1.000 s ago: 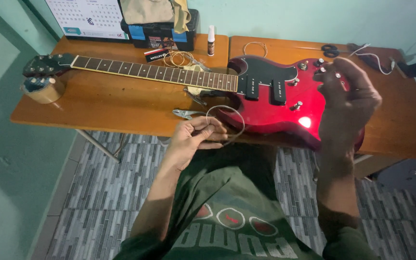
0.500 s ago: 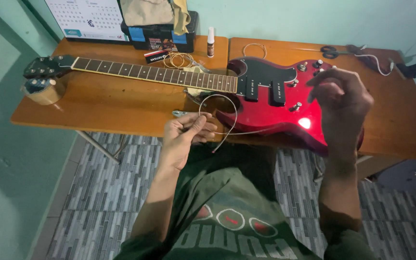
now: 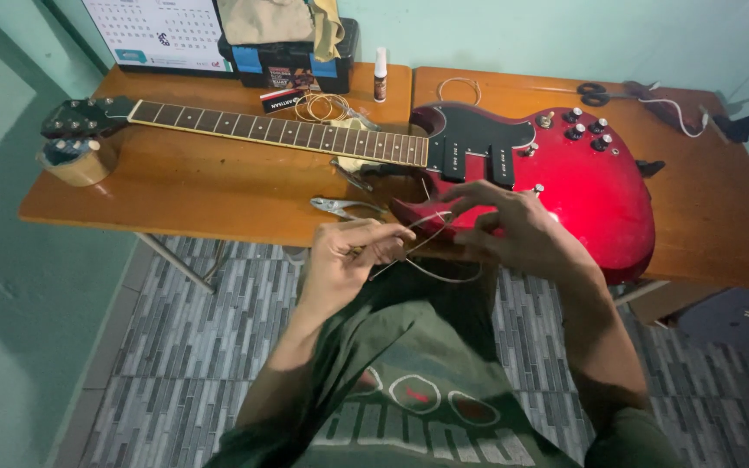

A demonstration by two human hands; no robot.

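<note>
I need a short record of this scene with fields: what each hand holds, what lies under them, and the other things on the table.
left hand: pinches a thin guitar string
right hand: fingers spread, touching the same string, over the guitar's lower edge
electric guitar: red body, lies flat across the wooden table, neck to the left
pliers: on the table, beside the left hand
coiled strings: behind the neck
small bottle: upright
scissors: far right

Bare tabletop [image 3: 201,186] left of pliers [image 3: 340,206], red guitar body [image 3: 591,186] blocking right, tape roll [image 3: 80,160] far left
</note>
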